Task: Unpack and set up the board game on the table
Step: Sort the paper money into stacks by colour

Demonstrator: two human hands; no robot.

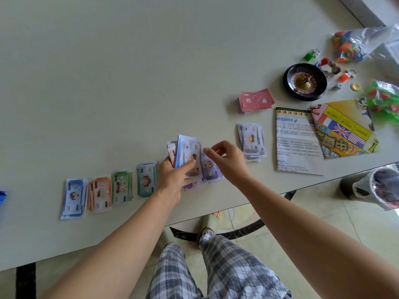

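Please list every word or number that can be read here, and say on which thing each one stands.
"机" and "会": top red card.
"10": held notes in the left hand.
"10": top of the grey pile.
"中国", seen upside down: folded board.
Instruction sheet: print too small to read.
Coloured piles: numbers blurred.

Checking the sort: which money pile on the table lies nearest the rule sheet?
The grey pile of tens, beside the rule sheet; the others lie further left.

Home, by the look: large pale table (108,72), glossy tiled floor (323,212) with black curved inlay, slippers (206,231) and checked lounge trousers (226,266) below.
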